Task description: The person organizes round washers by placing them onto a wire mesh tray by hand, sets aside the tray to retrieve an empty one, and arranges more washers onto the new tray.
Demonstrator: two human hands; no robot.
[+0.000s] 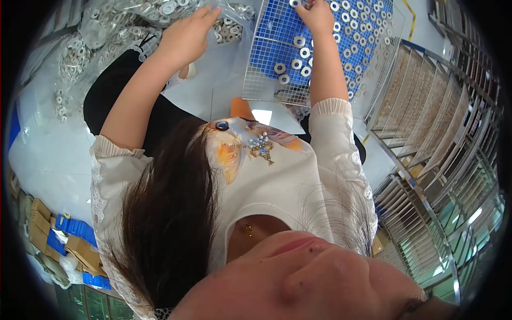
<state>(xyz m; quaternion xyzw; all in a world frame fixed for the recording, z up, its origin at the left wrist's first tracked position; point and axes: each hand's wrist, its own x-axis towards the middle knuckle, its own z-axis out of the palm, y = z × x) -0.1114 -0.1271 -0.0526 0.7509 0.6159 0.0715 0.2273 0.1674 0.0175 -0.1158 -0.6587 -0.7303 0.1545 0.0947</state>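
My left hand [184,40] is stretched out palm down with its fingers extended, beside clear plastic bags [125,18] full of flat metal rings; nothing shows in it. My right hand [316,18] is over a wire mesh rack [272,45] at the top, its thumb and fingers pinched together near a ring [294,3]. What the fingertips hold is too small to make out. Several pale rings [304,53] lie spaced apart on the rack, with blue beneath the mesh.
Metal shelving with stacked mesh trays [421,96] stands on the right. Loose rings in plastic [72,58] are at the upper left. Cardboard boxes [40,221] and blue bins [77,229] sit at the lower left. My long hair hangs at the left of my shirt.
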